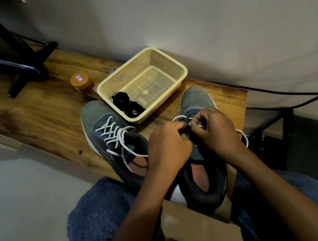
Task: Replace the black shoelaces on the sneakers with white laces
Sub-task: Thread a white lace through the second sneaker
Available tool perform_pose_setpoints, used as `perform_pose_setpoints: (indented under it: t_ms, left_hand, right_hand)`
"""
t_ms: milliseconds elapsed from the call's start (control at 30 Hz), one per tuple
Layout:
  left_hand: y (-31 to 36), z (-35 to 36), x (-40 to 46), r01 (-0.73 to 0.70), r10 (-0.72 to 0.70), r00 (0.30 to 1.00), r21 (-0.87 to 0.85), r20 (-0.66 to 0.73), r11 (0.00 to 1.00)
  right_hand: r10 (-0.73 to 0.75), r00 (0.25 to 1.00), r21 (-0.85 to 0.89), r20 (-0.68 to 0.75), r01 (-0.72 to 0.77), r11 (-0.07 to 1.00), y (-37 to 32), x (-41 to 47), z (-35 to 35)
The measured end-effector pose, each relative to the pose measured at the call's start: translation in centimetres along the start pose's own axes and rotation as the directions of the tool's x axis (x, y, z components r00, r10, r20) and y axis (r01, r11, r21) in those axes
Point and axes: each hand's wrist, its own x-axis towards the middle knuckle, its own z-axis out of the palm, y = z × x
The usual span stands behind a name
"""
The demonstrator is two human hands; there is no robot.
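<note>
Nearest the camera, the person's knees in blue trousers frame the edge of the wooden surface. Both hands meet over the right sneaker, whose heel hangs toward the knees. The left hand has its fingers curled tight on the dark edge of the shoe's lacing area, while the right hand has its fingers pinching a white lace just beyond the left fingertips; the lace loops ahead of the fingers and a loose length trails out past the right wrist. To the left of the left-hand fingers stands the left sneaker, already threaded with a white lace in crossed rows. Beyond the fingers sits a cream mesh basket with bundled black laces in its near corner. Farther left of it stands an orange-lidded jar; the lid carries a small red and blue label, too small to read. No brand writing can be made out on the shoes.
</note>
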Motion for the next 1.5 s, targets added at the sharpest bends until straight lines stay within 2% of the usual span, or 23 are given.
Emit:
perform_pose_setpoints:
  t_ms: [233, 333, 467, 700, 800, 867, 933, 1000, 1100, 1167, 1233, 1267, 1333, 1433, 1500]
  left_hand:
    - [-0.4, 0.4, 0.0, -0.067, 0.067, 0.998, 0.006, 0.016, 0.998]
    - [-0.3, -0.2, 0.4, 0.001, -0.002, 1.0, -0.106, -0.001, 0.994]
    - [-0.9, -0.4, 1.5, 0.048, -0.064, 0.996, -0.21, -0.07, 0.977]
    - [-0.6, 0.4, 1.8, 0.068, -0.09, 0.989, -0.182, -0.118, 0.981]
    - [-0.2, 0.3, 1.7, 0.048, -0.069, 0.989, -0.158, -0.13, 0.986]
    - [0.0, 0.3, 1.7, 0.037, -0.057, 0.989, -0.138, -0.14, 0.99]
    - [0.2, 0.4, 1.7, 0.038, -0.054, 0.989, -0.118, -0.136, 0.992]
    - [0.2, 0.3, 1.8, 0.035, -0.07, 0.988, -0.244, -0.136, 0.969]
    - [0.4, -0.5, 1.9, 0.019, -0.125, 0.974, -0.488, -0.187, 0.873]
    - [0.7, -1.1, 1.9, -0.039, -0.159, 0.941, -0.563, -0.298, 0.826]
    - [0.6, -1.7, 2.0, -0.105, -0.208, 0.877, -0.597, -0.432, 0.795]
    - [0.4, -1.7, 2.1, -0.114, -0.22, 0.856, -0.586, -0.468, 0.802]
    - [0.1, -1.6, 2.1, -0.097, -0.173, 0.865, -0.494, -0.472, 0.864]
    - [-0.2, -1.0, 1.9, -0.103, 0.073, 0.924, -0.06, -0.376, 0.993]
    - [-0.2, -0.7, 1.8, -0.178, 0.236, 0.934, 0.224, -0.269, 0.958]
  right_hand:
    - [-0.001, 1.0, 0.05, -0.01, 0.002, 0.999, 0.3, 0.0, 0.4]
    - [0.027, 1.0, 0.164, -0.012, -0.025, 0.986, 0.2, 0.1, 0.1]
    - [0.091, 0.992, 0.261, 0.085, -0.11, 0.959, -0.1, 0.5, -0.7]
    - [0.071, 0.989, 0.212, 0.131, -0.098, 0.972, -0.1, 0.4, -1.1]
    - [0.048, 0.99, 0.11, 0.136, -0.063, 0.992, 0.2, 0.6, -1.5]
    - [0.07, 0.987, 0.057, 0.147, -0.079, 0.995, 0.3, 0.6, -1.9]
    - [0.116, 0.979, 0.076, 0.167, -0.13, 0.989, 0.5, 0.7, -2.2]
    - [0.153, 0.973, 0.111, 0.175, -0.174, 0.979, 0.7, 0.7, -2.4]
    - [0.175, 0.972, 0.133, 0.159, -0.197, 0.971, 0.9, 0.6, -2.7]
    - [0.189, 0.969, 0.151, 0.157, -0.213, 0.965, 0.9, 0.5, -2.8]
    - [0.203, 0.968, 0.159, 0.15, -0.226, 0.961, 0.9, 0.5, -2.9]
    - [0.206, 0.967, 0.154, 0.146, -0.228, 0.961, 0.9, 0.5, -2.9]
    - [0.206, 0.968, 0.143, 0.143, -0.226, 0.964, 0.9, 0.6, -2.9]
    - [0.204, 0.967, 0.139, 0.15, -0.224, 0.965, 0.8, 0.6, -2.9]
    - [0.204, 0.967, 0.141, 0.155, -0.226, 0.964, 0.8, 0.5, -2.9]
